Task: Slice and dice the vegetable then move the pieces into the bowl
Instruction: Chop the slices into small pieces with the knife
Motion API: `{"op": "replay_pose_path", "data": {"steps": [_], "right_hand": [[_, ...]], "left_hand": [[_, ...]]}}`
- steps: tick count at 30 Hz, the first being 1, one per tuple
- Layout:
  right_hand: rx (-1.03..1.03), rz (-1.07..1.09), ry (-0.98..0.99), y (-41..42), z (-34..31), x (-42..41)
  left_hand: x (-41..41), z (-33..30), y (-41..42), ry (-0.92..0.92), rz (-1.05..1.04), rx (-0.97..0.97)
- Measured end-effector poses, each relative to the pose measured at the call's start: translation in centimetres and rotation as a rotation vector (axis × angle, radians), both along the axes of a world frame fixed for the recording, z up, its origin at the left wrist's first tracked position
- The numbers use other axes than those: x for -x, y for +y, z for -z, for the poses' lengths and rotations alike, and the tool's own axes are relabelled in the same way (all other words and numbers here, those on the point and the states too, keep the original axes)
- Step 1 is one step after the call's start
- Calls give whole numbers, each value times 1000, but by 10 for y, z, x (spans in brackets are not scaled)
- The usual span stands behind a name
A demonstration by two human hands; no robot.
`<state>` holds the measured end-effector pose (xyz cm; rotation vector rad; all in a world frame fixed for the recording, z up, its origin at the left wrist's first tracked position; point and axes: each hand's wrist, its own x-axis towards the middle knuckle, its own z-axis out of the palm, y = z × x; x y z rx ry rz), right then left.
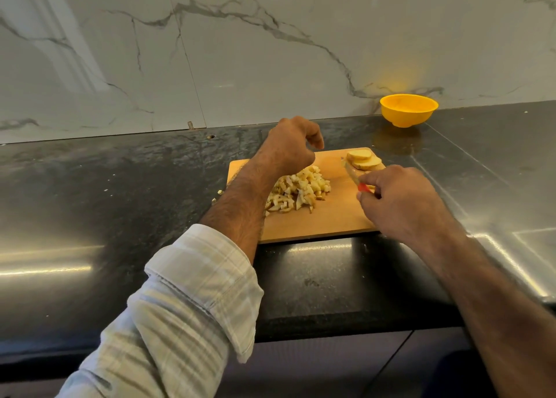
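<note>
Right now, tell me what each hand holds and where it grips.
Right hand grips the knife by its red handle. Left hand holds nothing, hovering above the cutting board.

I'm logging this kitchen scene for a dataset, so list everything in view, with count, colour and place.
Rectangular wooden cutting board: one, tan, on the counter.
Pile of diced vegetable pieces: one heap, pale yellow, board's middle.
Round vegetable slices: at least two, yellow, overlapping, board's far right corner.
Round plastic bowl: one, yellow, by the wall, beyond the board.
Red-handled knife: one, over the board.
Polished stone counter: one, black.
Veined marble wall: white-grey.
Left hand: above the pile, holding nothing.
Right hand: grips the knife.
</note>
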<state>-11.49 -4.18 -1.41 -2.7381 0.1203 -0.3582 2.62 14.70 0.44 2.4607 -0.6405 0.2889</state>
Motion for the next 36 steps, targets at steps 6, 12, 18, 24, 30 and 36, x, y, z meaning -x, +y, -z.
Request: {"op": "replay_pose_path", "data": {"steps": [6,12,18,24,30,36], "right_hand": [[69,89,101,-1,-5,5],[-21,-69,145,12,-1,-3],[-13,13,101,-2,2,-10],[-71,-111,123,7,-3,-7],[-80,-38,71,-3,-1,-5],[-328,-94,56,-9,-5,0]], "left_hand": [[-1,2,-1,44,31,-31],[-4,4,3,-83,2,50],[-4,3,2,-92,-25,36],[-2,3,-1,-85,-28,6],[1,3,-5,-45,6,-17],[1,10,-13,7,25,-102]]}}
